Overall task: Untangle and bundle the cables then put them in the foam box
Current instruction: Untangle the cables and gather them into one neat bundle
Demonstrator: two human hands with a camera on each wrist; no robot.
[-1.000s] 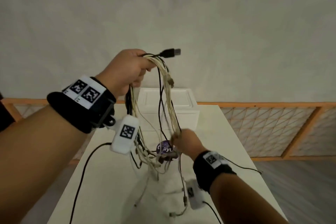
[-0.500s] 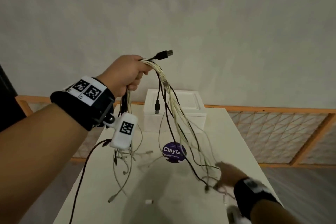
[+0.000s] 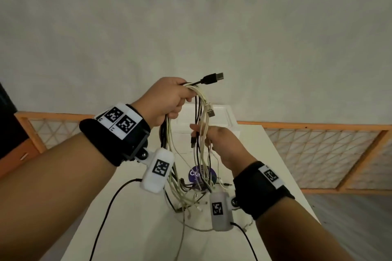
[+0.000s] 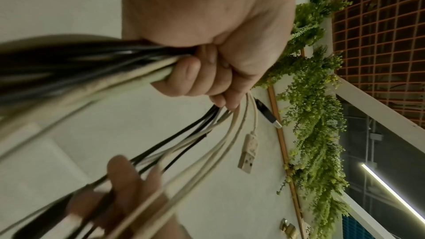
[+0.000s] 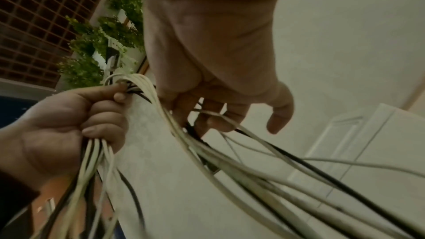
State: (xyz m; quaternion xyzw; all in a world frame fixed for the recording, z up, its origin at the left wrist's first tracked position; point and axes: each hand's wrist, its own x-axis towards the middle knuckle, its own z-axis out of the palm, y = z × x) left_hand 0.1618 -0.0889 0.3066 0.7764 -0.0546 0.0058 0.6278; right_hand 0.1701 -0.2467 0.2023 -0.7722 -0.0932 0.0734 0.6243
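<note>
My left hand (image 3: 169,99) is raised above the table and grips a bunch of white and black cables (image 3: 202,101) in its fist, also seen in the left wrist view (image 4: 207,72). A black USB plug (image 3: 212,78) sticks out to the right of the fist, and a white USB plug (image 4: 248,152) dangles below it. My right hand (image 3: 216,142) is just under the fist; its fingers (image 5: 218,112) are spread among the hanging strands (image 5: 230,161), the thumb held apart. The loose ends pile on the table. The white foam box (image 3: 224,121) stands behind the cables, lid on.
A purple round disc (image 3: 194,174) lies on the white table (image 3: 137,229) under the hanging strands. Black leads from the wrist cameras trail over the tabletop (image 3: 110,207). An orange lattice railing (image 3: 318,154) runs behind the table against a plain wall.
My right hand came up from low at the table's right side to the strands just under my left fist. The cables, pulled out to the right before, now hang straight down.
</note>
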